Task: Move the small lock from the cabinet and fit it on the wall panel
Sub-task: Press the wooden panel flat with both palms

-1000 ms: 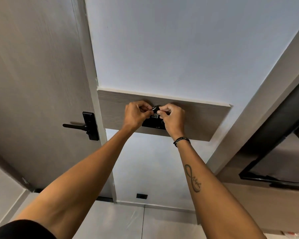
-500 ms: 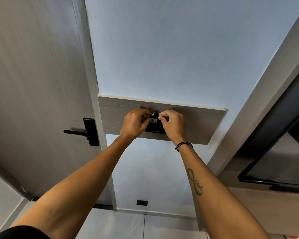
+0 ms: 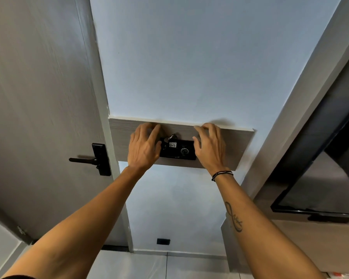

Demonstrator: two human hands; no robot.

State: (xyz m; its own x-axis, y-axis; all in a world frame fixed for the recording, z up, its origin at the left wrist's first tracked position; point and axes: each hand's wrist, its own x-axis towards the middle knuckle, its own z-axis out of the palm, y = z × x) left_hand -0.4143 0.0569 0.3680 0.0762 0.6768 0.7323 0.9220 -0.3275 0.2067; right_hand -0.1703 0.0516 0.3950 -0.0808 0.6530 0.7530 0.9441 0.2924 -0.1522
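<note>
A small black lock (image 3: pixel 177 150) with a round dial and a white tag sits flat against the grey wood wall panel (image 3: pixel 236 146). A key ring with keys (image 3: pixel 170 137) hangs at the lock's top left. My left hand (image 3: pixel 144 147) is just left of the lock, fingers spread, its fingertips near the panel's top edge. My right hand (image 3: pixel 211 147) is just right of the lock, fingers also apart. Neither hand grips anything; both hover at the lock's sides.
A grey door (image 3: pixel 40 117) with a black lever handle (image 3: pixel 97 159) stands to the left. A black-framed screen (image 3: pixel 318 188) hangs on the right wall above a wooden cabinet (image 3: pixel 302 244). A black socket (image 3: pixel 163 241) sits low on the blue wall.
Both hands pinched the keys and lock top before. They have let go and spread apart to either side, leaving the lock on the panel. The view has shifted slightly upward.
</note>
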